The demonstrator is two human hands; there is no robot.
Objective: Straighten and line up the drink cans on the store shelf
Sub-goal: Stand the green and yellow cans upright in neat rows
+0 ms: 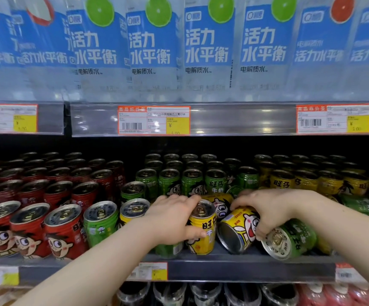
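The left hand (174, 217) wraps an upright yellow can (202, 230) at the shelf edge (245, 267), steadying it. Just right of that can, the right hand (267, 212) clamps a toppled yellow can (238, 230) — likely to stand it — beside a fallen green can (289, 239).

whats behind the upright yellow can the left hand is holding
Behind the upright yellow can a second yellow can lies on its side, and further back stand rows of green cans. The left hand covers the spot to the can's left rear.
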